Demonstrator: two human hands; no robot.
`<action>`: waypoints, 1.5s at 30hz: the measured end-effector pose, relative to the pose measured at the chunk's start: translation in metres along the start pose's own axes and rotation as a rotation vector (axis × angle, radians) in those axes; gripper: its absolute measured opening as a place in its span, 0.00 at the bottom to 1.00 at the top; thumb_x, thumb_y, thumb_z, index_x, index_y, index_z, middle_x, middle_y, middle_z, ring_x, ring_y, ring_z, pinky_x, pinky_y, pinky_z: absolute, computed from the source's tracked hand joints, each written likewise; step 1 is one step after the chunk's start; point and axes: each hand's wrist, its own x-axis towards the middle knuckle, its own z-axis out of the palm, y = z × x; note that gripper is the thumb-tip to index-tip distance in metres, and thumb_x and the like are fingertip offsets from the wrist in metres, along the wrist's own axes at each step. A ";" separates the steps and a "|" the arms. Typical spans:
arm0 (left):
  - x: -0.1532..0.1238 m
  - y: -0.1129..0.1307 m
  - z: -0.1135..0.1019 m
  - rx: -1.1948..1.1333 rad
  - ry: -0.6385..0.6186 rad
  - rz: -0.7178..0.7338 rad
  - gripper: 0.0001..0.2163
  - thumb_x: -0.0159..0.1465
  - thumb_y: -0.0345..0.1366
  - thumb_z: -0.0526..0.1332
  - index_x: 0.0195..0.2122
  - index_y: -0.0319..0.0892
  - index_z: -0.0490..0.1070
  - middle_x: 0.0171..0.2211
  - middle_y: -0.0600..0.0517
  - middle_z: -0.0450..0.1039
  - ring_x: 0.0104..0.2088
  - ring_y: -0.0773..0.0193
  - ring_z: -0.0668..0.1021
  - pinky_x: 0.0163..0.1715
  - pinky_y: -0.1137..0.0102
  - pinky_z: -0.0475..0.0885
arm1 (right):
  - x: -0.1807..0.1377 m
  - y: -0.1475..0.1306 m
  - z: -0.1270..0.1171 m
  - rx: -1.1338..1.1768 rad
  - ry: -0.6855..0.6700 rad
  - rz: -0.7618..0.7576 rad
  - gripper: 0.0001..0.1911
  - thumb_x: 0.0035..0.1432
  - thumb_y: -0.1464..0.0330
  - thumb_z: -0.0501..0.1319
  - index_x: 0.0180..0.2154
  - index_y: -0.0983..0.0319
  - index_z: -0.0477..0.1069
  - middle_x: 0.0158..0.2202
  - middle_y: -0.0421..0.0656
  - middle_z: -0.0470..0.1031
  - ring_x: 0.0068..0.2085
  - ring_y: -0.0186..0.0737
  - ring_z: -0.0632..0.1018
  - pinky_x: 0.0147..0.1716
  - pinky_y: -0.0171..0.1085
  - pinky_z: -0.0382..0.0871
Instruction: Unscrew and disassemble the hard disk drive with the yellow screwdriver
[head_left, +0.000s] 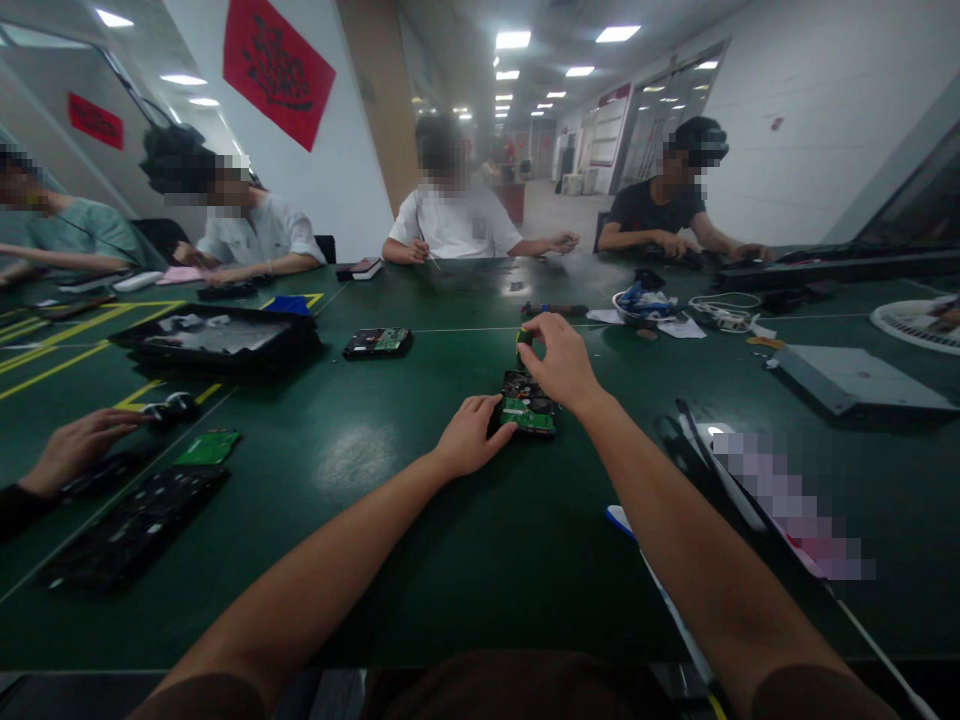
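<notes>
A hard drive (529,404) with a green circuit board facing up lies on the dark green table (420,520) in front of me. My left hand (471,436) rests on its left side, fingers curled against it. My right hand (561,362) hovers over the drive's far end. Its fingers are pinched round the handle of a small screwdriver (523,340) that stands upright on the drive.
A second hard drive (377,342) lies further back on the left, beside a black tray (217,340). Another person's hand (75,448) works at the left edge near a green board (209,447). Several people sit at the far side. Tools and cables lie at right.
</notes>
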 end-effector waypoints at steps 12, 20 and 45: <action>0.000 0.000 0.000 0.014 0.000 0.011 0.29 0.72 0.53 0.56 0.66 0.38 0.63 0.60 0.39 0.71 0.63 0.47 0.70 0.65 0.53 0.66 | 0.001 0.000 0.000 0.005 0.032 0.026 0.07 0.62 0.65 0.62 0.41 0.57 0.67 0.42 0.48 0.75 0.45 0.51 0.76 0.47 0.49 0.70; 0.000 0.000 0.000 0.007 -0.005 -0.002 0.29 0.72 0.53 0.56 0.67 0.39 0.63 0.60 0.39 0.71 0.63 0.47 0.70 0.65 0.52 0.66 | 0.000 -0.001 -0.001 0.014 0.001 -0.009 0.06 0.64 0.66 0.60 0.43 0.57 0.69 0.43 0.48 0.77 0.46 0.51 0.76 0.49 0.49 0.70; 0.000 0.000 0.000 0.007 0.004 0.004 0.29 0.72 0.53 0.56 0.67 0.38 0.63 0.60 0.38 0.71 0.63 0.47 0.70 0.65 0.52 0.67 | -0.001 -0.003 0.004 0.127 0.069 0.077 0.10 0.69 0.58 0.58 0.37 0.56 0.68 0.37 0.44 0.77 0.40 0.45 0.78 0.40 0.44 0.72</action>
